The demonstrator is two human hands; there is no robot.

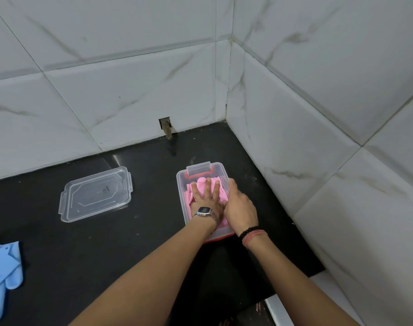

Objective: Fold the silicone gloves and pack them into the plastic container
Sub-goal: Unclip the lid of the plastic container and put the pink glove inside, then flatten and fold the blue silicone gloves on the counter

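Note:
A clear plastic container [181, 184] with an orange seal stands on the black counter near the right wall. Folded pink silicone gloves [202, 183] lie inside it. My left hand [206, 198], with a watch on the wrist, lies flat on the pink gloves with fingers spread, pressing down on them. My right hand [239, 205] rests on the container's right side, its fingers curled over the rim and touching the gloves. A blue glove [3, 269] lies at the counter's left edge.
The container's clear lid [96, 195] lies flat on the black counter [142, 231] to the left. White marbled tile walls close in behind and on the right. A small broken hole [165, 128] sits at the back wall's base.

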